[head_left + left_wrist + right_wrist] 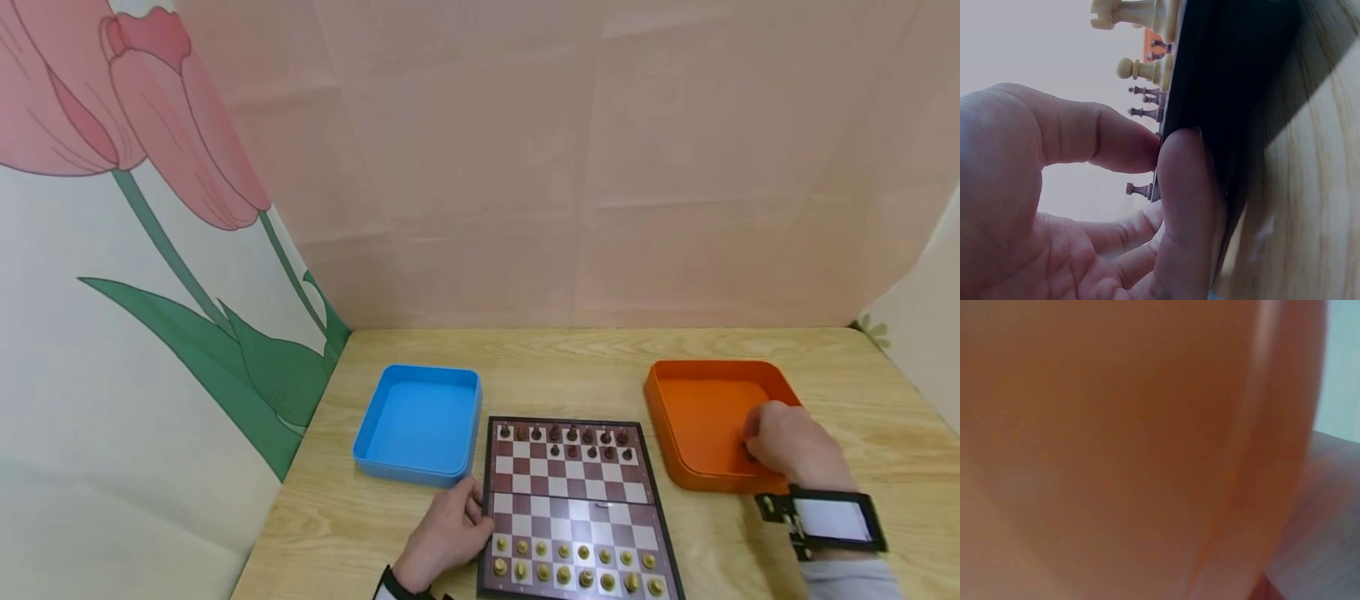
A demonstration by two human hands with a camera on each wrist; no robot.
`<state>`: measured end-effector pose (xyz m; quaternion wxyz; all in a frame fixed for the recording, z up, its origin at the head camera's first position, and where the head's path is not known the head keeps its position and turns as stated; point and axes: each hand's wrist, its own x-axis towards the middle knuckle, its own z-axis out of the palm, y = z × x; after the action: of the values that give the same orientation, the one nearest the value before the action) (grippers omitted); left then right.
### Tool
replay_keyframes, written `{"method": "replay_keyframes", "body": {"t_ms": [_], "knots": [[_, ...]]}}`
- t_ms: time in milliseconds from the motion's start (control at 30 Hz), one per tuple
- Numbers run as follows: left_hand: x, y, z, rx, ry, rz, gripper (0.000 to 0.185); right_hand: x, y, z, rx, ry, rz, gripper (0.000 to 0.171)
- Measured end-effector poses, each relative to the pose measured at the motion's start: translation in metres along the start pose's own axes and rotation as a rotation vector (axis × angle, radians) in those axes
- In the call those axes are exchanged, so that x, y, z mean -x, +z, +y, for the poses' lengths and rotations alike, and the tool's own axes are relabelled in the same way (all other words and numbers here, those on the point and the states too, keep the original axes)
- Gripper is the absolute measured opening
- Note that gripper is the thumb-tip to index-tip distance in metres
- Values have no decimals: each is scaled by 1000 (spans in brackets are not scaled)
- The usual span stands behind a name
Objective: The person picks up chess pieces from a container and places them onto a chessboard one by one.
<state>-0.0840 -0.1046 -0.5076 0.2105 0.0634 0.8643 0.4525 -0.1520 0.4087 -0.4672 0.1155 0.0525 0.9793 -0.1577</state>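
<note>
A folding chessboard point(562, 483) lies on the table, light pieces point(564, 573) in two rows at its near end. Dark pieces point(572, 433) fill the far row, and several dark pawns point(592, 452) stand in front of it toward the right. My left hand point(448, 529) pinches the board's left edge; in the left wrist view the thumb point(1125, 140) is above the edge and a finger point(1185, 206) below. Inside the orange tray point(655, 408), my right hand point(791, 442) has curled fingers on a small dark piece, mostly hidden. The tray wall blocks the right wrist view.
A blue tray point(367, 425) stands left of the board, beyond my left hand. The wooden table point(555, 371) ends at a pink backdrop point(570, 208) behind, with a tulip-printed sheet point(150, 375) on the left.
</note>
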Motion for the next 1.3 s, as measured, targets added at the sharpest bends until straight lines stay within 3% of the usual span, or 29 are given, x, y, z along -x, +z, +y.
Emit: {"method": "replay_keyframes", "body": {"t_ms": [400,633,1067,1300], "knots": [[1,1,-1,-13,18,4,17,5,-3,-6,-28,-24,42,10],[1,1,-2,-10,16,1,17,9,-3,-18,-30,-119,142,11],[0,2,-2,-4,0,-2,17,26,-10,-65,-54,-256,307,11],[-1,0,-2,1,-9,-7,17,35,-12,-96,-105,-373,387,10]]}}
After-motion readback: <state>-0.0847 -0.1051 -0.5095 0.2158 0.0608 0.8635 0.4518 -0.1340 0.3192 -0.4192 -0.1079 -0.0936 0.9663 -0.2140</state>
